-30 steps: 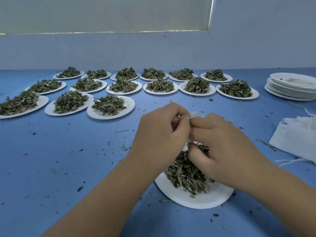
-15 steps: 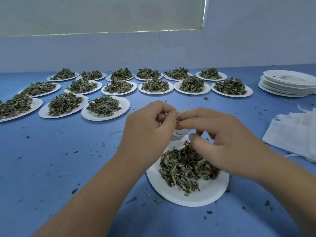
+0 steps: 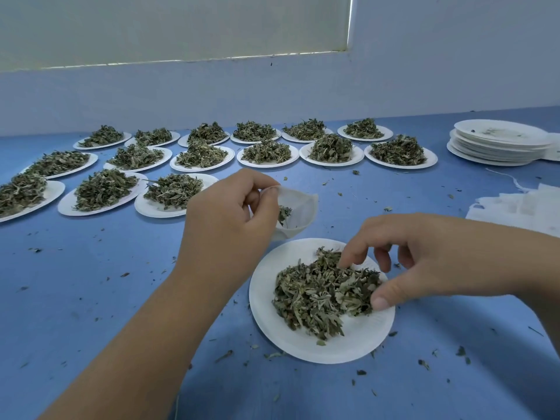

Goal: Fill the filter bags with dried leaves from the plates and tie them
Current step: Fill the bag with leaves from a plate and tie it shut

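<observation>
Head view: on blue table (image 3: 91, 298) by pale wall (image 3: 424, 80), left hand (image 3: 225, 225) pinches filter bag (image 3: 298, 207), right hand (image 3: 430, 259) grasps leaves (image 3: 318, 295).

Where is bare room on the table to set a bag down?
Free: blue table left of the left hand, crumbs only. Crowded: far rows of white leaf-heaped plates; stacked white plates and white filter bags at right.
</observation>
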Demonstrator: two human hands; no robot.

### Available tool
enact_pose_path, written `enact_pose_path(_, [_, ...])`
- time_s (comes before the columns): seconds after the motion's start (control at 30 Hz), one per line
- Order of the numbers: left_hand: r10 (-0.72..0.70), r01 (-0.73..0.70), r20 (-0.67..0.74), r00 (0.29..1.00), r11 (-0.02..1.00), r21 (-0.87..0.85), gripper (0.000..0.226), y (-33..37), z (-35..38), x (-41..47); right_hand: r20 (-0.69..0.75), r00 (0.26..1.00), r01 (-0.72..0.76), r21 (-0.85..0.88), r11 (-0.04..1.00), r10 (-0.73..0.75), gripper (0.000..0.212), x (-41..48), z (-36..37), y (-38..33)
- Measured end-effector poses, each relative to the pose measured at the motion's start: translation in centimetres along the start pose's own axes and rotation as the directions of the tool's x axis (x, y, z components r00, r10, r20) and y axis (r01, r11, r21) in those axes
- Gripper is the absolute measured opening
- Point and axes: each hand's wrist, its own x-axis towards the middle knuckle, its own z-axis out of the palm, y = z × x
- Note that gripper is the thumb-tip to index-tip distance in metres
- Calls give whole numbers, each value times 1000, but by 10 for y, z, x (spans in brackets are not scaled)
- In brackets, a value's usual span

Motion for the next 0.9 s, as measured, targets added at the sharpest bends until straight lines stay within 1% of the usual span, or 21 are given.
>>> enact_pose_path(0.07, [-6, 6, -1, 1000, 1000, -8, 10, -1, 0, 0, 11, 1000, 2, -32, 999, -2, 45, 1, 2, -1])
enact_pose_path(0.23, [-1, 1, 0, 1000, 1000, -11, 10, 1, 2, -1, -19, 1000, 19, -140, 990, -22, 45, 5, 12, -4])
enact_pose_path(0.4, [3, -3, 9, 1000, 1000, -14, 10, 1, 3, -1, -15, 999, 29, -224, 974, -33, 31, 8, 22, -7])
enact_pose_path(0.5, [-1, 2, 14, 1000, 1000, -24, 11, 0, 3, -2, -44, 997, 49, -264, 963, -63, 33, 10, 26, -7])
enact_pose_path(0.6, [-10, 11, 14, 1000, 1000, -25, 10, 0, 3, -2, -76, 995, 45, -297, 954, -70, 26, 12, 28, -8])
enact_pose_path(0.77, [-16, 16, 12, 1000, 1000, -17, 12, -1, 3, -2, -100, 992, 51, -291, 955, -83, 14, 12, 29, -10])
enact_pose_path(0.9, [-23, 23, 10, 1000, 999, -27, 11, 0, 2, -1, -116, 989, 74, -177, 981, -96, 11, 12, 25, -5])
